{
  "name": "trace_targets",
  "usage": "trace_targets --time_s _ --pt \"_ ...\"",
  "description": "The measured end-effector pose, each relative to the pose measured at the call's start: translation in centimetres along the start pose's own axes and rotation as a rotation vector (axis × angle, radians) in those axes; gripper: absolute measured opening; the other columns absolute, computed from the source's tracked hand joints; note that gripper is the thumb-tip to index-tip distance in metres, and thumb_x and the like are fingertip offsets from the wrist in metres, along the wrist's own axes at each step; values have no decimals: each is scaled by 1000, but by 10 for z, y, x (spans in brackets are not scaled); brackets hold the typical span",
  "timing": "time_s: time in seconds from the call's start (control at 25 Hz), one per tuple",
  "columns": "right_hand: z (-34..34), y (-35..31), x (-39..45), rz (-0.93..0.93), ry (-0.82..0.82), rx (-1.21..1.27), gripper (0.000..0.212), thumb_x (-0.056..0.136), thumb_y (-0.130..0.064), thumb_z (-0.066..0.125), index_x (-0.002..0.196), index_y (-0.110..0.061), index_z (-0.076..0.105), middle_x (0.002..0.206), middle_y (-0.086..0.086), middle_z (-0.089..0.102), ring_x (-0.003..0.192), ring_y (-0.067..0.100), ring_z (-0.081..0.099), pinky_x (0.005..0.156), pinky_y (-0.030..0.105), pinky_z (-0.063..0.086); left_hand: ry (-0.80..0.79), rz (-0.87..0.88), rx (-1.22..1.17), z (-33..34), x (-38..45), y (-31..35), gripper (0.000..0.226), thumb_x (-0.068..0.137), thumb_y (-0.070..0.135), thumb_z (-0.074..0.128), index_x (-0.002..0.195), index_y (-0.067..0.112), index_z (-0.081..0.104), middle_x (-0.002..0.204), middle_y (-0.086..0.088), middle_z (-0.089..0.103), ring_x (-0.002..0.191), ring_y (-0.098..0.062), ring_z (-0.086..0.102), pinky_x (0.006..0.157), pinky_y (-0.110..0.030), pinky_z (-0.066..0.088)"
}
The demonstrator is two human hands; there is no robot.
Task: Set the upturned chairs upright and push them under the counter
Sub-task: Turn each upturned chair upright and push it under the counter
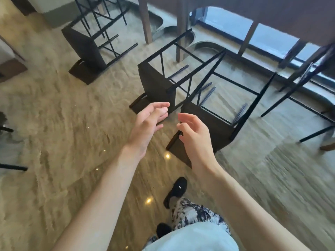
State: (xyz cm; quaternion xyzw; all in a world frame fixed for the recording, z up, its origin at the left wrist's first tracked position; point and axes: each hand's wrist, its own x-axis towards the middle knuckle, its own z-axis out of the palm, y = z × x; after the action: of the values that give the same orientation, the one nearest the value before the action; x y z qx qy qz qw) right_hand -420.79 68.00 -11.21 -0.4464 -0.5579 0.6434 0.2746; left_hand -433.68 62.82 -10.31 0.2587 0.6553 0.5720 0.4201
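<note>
**Both hands bare above the fallen chairs**

The left hand [151, 117] and right hand [193, 132] are held out over the floor [54, 115], each grip loose with fingers relaxed and slightly curled, holding nothing. Just beyond the right hand lies the nearest chair [206, 122], on its side with black legs pointing away toward the surface [272, 15]; its dark backrest sits partly behind that hand (whether they touch, I cannot tell). A second chair [155, 84] lies just past the left fingertips, and a third chair [85, 46] lies well apart, farther left.
</note>
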Motion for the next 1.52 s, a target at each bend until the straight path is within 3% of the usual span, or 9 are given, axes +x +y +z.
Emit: trace_targets --time_s 0.16,0.36,0.44,0.68,0.8,0.92,1.16,1.32,1.52 --pt "-3 -10 75 52 83 12 35 91 -17 52 124 -24 62 120 -14 64 114 2 57 101 38 49 -43 -64 9 13 75 7 29 82 41 55 107 33 69 121 12 68 114 -7 64 98 -35 48" --pt "-20 -21 151 77 152 3 33 93 -17 52 123 -25 64 118 -15 64 113 2 58 98 32 50 -35 -97 -37 15 159 16 31 83 41 55 109 31 69 121 8 69 113 -10 65 99 -36 48" --pt "-29 -16 173 91 167 17 32 92 -12 54 119 -24 66 113 -15 65 109 0 59 101 37 48 -51 -83 -70 18 180 5 30 85 40 55 109 29 70 118 8 71 113 -11 66 98 -37 48" --pt "-35 27 200 300 281 112 28 93 -15 54 107 -36 64 112 -17 65 110 2 60 99 38 51 -200 -196 21 35 226 -42 35 86 40 55 115 24 68 120 7 70 117 -11 64 106 -45 45" --pt "-38 47 219 347 400 189 25 95 -17 52 109 -34 63 111 -14 66 107 4 62 90 31 54 -319 -208 58 45 257 -59 38 86 41 55 117 23 66 124 5 68 118 -11 63 107 -45 45" --pt "-36 71 229 376 388 239 25 96 -20 51 115 -30 64 113 -13 67 107 4 63 88 28 52 -407 -210 49 46 282 -82 45 81 49 59 117 24 66 126 5 66 118 -11 62 105 -42 46" --pt "-9 179 228 640 556 338 22 95 -19 52 109 -29 66 110 -6 70 102 8 66 88 33 54 -557 -449 131 37 314 -189 37 85 40 60 117 22 66 122 7 69 113 -11 66 102 -43 48" --pt "10 259 221 756 650 338 22 94 -15 53 107 -27 66 106 -4 69 98 7 65 81 28 54 -514 -560 189 29 323 -275 23 91 34 65 112 24 68 115 5 71 109 -11 68 101 -44 49" --pt "3 362 248 896 642 218 21 94 -19 54 113 -21 62 113 0 64 104 16 62 97 41 51 -432 -618 242 32 340 -377 24 84 35 72 106 25 69 110 4 72 109 -13 67 92 -34 52"
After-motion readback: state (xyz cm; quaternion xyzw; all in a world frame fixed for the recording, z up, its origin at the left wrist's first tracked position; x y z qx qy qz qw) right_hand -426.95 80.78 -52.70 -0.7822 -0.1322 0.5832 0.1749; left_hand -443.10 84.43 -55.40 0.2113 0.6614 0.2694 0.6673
